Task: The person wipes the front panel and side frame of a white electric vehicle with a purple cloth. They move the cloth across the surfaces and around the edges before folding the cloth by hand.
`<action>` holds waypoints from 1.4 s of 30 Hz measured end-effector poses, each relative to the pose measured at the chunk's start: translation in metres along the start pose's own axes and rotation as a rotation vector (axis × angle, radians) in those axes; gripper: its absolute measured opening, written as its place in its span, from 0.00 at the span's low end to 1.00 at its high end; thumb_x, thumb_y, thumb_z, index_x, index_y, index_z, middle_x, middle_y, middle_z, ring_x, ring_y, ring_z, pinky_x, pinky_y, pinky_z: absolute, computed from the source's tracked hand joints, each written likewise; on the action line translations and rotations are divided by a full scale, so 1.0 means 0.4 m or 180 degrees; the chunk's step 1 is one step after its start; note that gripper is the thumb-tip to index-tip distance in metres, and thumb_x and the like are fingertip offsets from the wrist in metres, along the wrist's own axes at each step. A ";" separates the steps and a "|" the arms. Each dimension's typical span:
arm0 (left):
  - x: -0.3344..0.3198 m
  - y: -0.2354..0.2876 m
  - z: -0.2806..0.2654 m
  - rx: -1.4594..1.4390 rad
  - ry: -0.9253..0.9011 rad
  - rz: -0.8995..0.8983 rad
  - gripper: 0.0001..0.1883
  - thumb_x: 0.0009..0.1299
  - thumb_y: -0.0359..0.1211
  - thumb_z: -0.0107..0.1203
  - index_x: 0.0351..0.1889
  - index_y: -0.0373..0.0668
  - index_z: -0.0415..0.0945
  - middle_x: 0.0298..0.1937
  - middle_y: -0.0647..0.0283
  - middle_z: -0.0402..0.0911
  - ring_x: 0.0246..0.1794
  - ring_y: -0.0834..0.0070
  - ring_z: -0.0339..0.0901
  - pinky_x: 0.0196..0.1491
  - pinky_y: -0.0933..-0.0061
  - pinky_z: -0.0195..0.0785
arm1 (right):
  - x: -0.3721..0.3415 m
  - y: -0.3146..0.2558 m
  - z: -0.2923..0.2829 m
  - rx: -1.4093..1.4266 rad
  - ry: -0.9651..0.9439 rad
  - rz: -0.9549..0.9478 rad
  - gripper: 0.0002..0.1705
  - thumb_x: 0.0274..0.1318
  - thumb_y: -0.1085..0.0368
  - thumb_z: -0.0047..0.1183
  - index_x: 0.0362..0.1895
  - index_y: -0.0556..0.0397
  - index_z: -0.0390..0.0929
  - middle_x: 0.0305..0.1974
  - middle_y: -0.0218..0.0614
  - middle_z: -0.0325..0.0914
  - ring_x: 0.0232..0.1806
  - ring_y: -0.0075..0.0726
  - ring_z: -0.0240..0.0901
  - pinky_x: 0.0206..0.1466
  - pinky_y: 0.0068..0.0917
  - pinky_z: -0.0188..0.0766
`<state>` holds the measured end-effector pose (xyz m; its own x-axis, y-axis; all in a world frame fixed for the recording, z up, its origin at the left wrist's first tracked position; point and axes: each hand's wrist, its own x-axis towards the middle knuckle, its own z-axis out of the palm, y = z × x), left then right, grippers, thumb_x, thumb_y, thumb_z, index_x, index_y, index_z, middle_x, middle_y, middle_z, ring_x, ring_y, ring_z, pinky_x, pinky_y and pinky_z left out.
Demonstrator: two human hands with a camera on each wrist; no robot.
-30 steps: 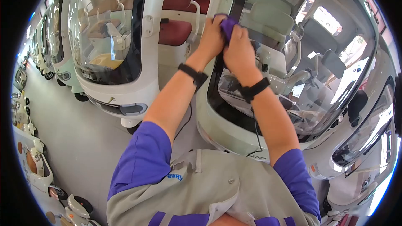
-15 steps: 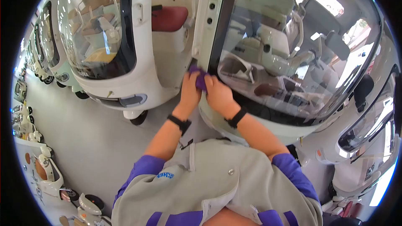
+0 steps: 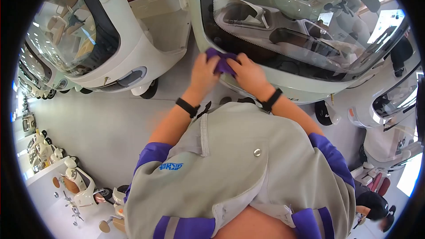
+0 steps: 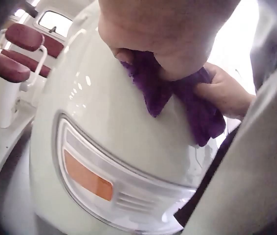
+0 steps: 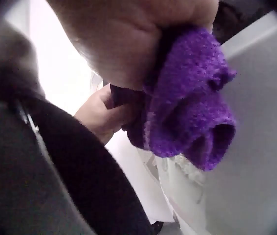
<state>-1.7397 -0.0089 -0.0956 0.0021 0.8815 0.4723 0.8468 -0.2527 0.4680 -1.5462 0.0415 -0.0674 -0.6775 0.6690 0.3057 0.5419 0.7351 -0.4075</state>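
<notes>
Two bare hands share one purple fleecy cloth (image 5: 192,98): the left hand (image 3: 205,74) grips one side and the right hand (image 3: 251,76) the other, fingers curled closely on the fabric. It hangs bunched at the pale-green front panel (image 4: 104,107) below the windscreen (image 3: 283,26), above a headlamp (image 4: 138,200) with an orange lens (image 4: 87,176); contact with the paint cannot be told. Partly hidden nose lettering (image 3: 292,100) seems to end "EA"; blue chest lettering (image 3: 171,166) on the grey shirt (image 3: 230,150) is illegible.
</notes>
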 end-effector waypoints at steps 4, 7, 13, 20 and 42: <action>-0.012 0.090 0.067 -0.0648 -0.0569 0.0743 0.24 0.52 0.27 0.67 0.50 0.42 0.79 0.46 0.51 0.72 0.47 0.49 0.73 0.49 0.53 0.70 | -0.145 0.044 -0.102 -0.0115 0.0083 0.0536 0.25 0.48 0.73 0.54 0.54 0.41 0.80 0.44 0.38 0.71 0.43 0.49 0.76 0.41 0.43 0.76; 0.034 0.150 0.109 -0.0751 -0.0774 0.1167 0.23 0.54 0.28 0.66 0.50 0.43 0.79 0.46 0.51 0.73 0.46 0.51 0.73 0.48 0.54 0.70 | -0.222 0.070 -0.154 -0.0544 0.0083 0.1110 0.26 0.47 0.75 0.53 0.53 0.44 0.80 0.44 0.39 0.71 0.44 0.49 0.74 0.42 0.42 0.75; 0.069 0.147 0.104 -0.0275 -0.0734 0.1048 0.22 0.52 0.31 0.67 0.48 0.47 0.81 0.41 0.53 0.75 0.44 0.52 0.74 0.44 0.55 0.69 | -0.168 0.042 -0.092 -0.0902 0.0598 0.0713 0.22 0.49 0.71 0.52 0.51 0.58 0.75 0.49 0.43 0.71 0.51 0.52 0.71 0.49 0.40 0.74; 0.032 0.076 0.026 0.0377 -0.0073 0.0591 0.25 0.50 0.28 0.67 0.51 0.45 0.83 0.45 0.52 0.74 0.47 0.50 0.74 0.50 0.54 0.70 | -0.102 0.029 -0.020 -0.0666 0.0607 -0.0274 0.22 0.51 0.67 0.52 0.53 0.59 0.76 0.51 0.41 0.71 0.55 0.42 0.72 0.55 0.33 0.76; 0.089 0.716 0.489 -0.0142 -0.0602 0.1212 0.25 0.53 0.29 0.67 0.53 0.46 0.81 0.43 0.55 0.72 0.44 0.55 0.73 0.46 0.57 0.70 | -0.589 0.471 -0.437 -0.0791 0.0729 0.1220 0.27 0.41 0.76 0.57 0.50 0.44 0.81 0.49 0.38 0.72 0.52 0.51 0.69 0.54 0.44 0.67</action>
<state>-1.3930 0.0281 -0.0908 0.4110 0.7785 0.4743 0.7429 -0.5876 0.3206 -1.1975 0.0417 -0.0656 -0.2956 0.8821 0.3667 0.8509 0.4176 -0.3188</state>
